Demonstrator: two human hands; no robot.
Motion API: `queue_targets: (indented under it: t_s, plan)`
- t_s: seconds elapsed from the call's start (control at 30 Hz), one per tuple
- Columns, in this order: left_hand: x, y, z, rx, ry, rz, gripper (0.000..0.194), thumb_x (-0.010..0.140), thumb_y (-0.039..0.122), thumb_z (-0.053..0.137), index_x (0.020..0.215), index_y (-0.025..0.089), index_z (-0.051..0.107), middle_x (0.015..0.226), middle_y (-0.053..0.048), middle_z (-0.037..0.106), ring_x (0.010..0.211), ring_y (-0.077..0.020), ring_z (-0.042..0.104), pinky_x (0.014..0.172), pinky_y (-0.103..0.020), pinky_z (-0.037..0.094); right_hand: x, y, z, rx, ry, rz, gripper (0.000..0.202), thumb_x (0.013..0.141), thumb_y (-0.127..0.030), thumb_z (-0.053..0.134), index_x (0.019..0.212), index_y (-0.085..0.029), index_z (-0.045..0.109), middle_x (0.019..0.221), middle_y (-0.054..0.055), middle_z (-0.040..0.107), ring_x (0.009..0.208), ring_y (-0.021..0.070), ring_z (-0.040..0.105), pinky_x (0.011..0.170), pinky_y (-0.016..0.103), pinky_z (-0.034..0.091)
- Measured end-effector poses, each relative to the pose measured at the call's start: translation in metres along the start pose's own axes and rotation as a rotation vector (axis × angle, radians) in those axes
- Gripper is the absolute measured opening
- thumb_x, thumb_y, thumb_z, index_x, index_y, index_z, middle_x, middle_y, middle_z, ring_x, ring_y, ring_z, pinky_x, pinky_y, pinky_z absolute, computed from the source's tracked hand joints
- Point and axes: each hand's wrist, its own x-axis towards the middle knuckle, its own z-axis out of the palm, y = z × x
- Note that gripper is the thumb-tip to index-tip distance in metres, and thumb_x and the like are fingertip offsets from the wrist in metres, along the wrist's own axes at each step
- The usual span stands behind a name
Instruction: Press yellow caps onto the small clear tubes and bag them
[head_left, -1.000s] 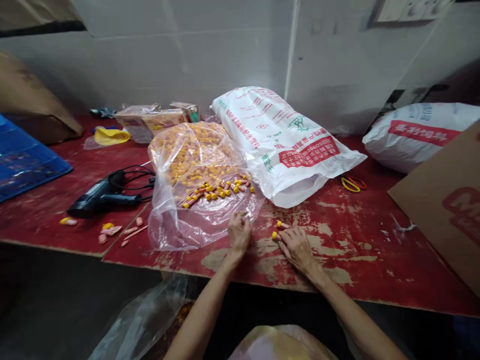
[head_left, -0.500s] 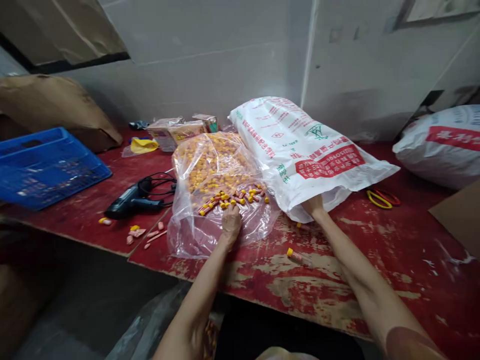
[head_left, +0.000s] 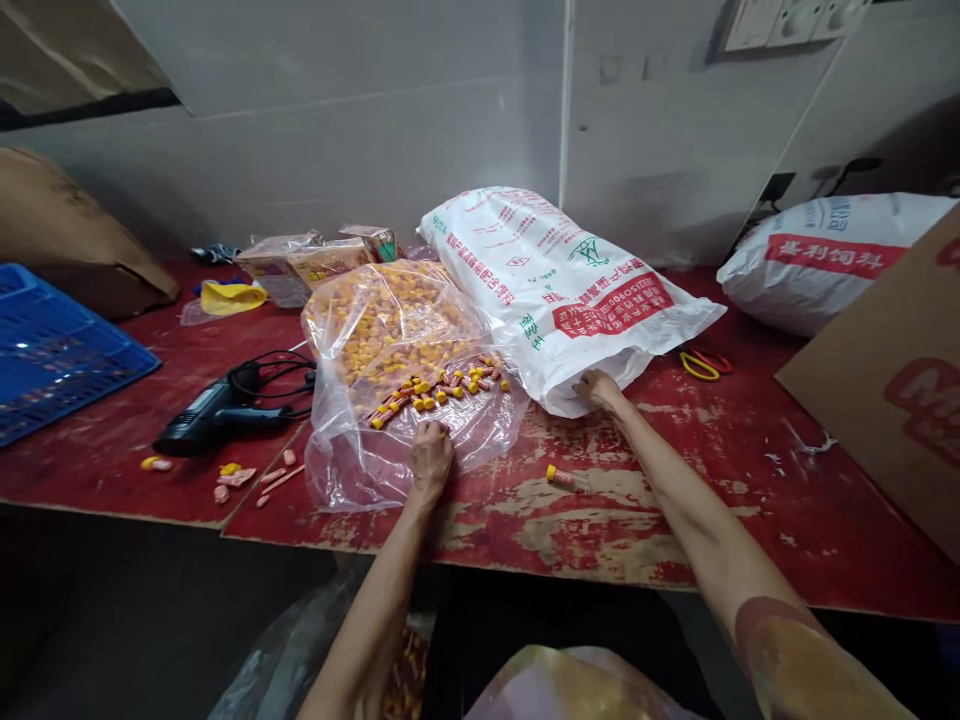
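Observation:
My left hand (head_left: 432, 457) is closed at the front of a clear plastic bag (head_left: 337, 450), its fingers curled; what they hold, if anything, is hidden. Many small tubes with yellow caps (head_left: 420, 390) fill the bag, and some lie loose at its mouth. At the open end of a white woven sack (head_left: 517, 260) with red print is my right hand (head_left: 598, 390), fingers bent at the sack's edge; whether they grip it is unclear. One yellow-capped tube (head_left: 568, 478) lies on the red table between my forearms.
On the worn red table (head_left: 480, 530) are a heat gun (head_left: 202, 412), pink pieces (head_left: 238, 478), scissors (head_left: 702, 366) and small boxes (head_left: 330, 262). A blue crate (head_left: 67, 350) stands left; a second sack (head_left: 825, 260) and a cardboard box (head_left: 892, 380) are right.
My right hand has drawn back from inside the white sack to its mouth. My left hand has moved slightly away from the loose tubes. The view has shifted to the right.

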Motion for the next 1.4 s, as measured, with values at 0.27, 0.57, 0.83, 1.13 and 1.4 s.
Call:
queue_targets:
  t_s: [0.27, 0.57, 0.83, 1.13, 1.4]
  plan:
    - [-0.079, 0.066, 0.008, -0.809, -0.189, -0.203, 0.033, 0.075, 0.047, 0.062, 0.085, 0.015, 0.059, 0.078, -0.002, 0.062, 0.060, -0.0112, 0.059, 0.060, -0.026, 0.050, -0.121, 0.007, -0.011, 0.366, -0.035, -0.336, 0.035, 0.093, -0.034, 0.044, 0.117, -0.014, 0.060, 0.110, 0.008, 0.062, 0.094, 0.0191, 0.059, 0.081, 0.027, 0.046]
    - [-0.141, 0.125, 0.025, -1.019, -0.492, -0.180, 0.025, 0.075, 0.037, 0.067, 0.089, 0.016, 0.067, 0.090, -0.006, 0.068, 0.085, -0.0176, 0.062, 0.078, -0.029, 0.051, -0.202, -0.003, -0.003, 0.441, -0.105, -0.556, 0.027, 0.096, -0.031, 0.045, 0.117, -0.023, 0.059, 0.097, 0.005, 0.062, 0.088, 0.0193, 0.056, 0.079, 0.031, 0.045]
    - [-0.172, 0.128, 0.026, -1.111, -0.359, -0.351, 0.038, 0.082, 0.039, 0.058, 0.115, 0.021, 0.061, 0.124, -0.008, 0.061, 0.115, -0.0218, 0.056, 0.101, -0.035, 0.041, -0.224, -0.027, 0.057, 0.355, 0.205, -0.580, 0.026, 0.097, -0.025, 0.035, 0.112, -0.016, 0.054, 0.113, 0.016, 0.058, 0.106, 0.0259, 0.054, 0.087, 0.041, 0.048]
    - [-0.136, 0.112, 0.031, -0.832, -0.267, -0.209, 0.039, 0.082, 0.032, 0.058, 0.119, 0.020, 0.059, 0.125, -0.010, 0.060, 0.115, -0.0217, 0.056, 0.098, -0.035, 0.043, -0.173, 0.000, 0.046, 0.185, 0.172, -0.493, 0.021, 0.095, -0.024, 0.043, 0.105, -0.018, 0.060, 0.095, 0.008, 0.062, 0.087, 0.0215, 0.057, 0.078, 0.033, 0.045]
    - [-0.020, 0.051, 0.021, -0.070, 0.093, -0.072, 0.018, 0.082, 0.014, 0.045, 0.087, 0.017, 0.062, 0.086, -0.007, 0.064, 0.083, -0.0201, 0.060, 0.078, -0.032, 0.047, -0.091, 0.035, 0.033, -0.147, 0.256, -0.362, 0.023, 0.094, -0.028, 0.045, 0.104, -0.019, 0.064, 0.106, 0.009, 0.062, 0.095, 0.0241, 0.053, 0.079, 0.034, 0.039]
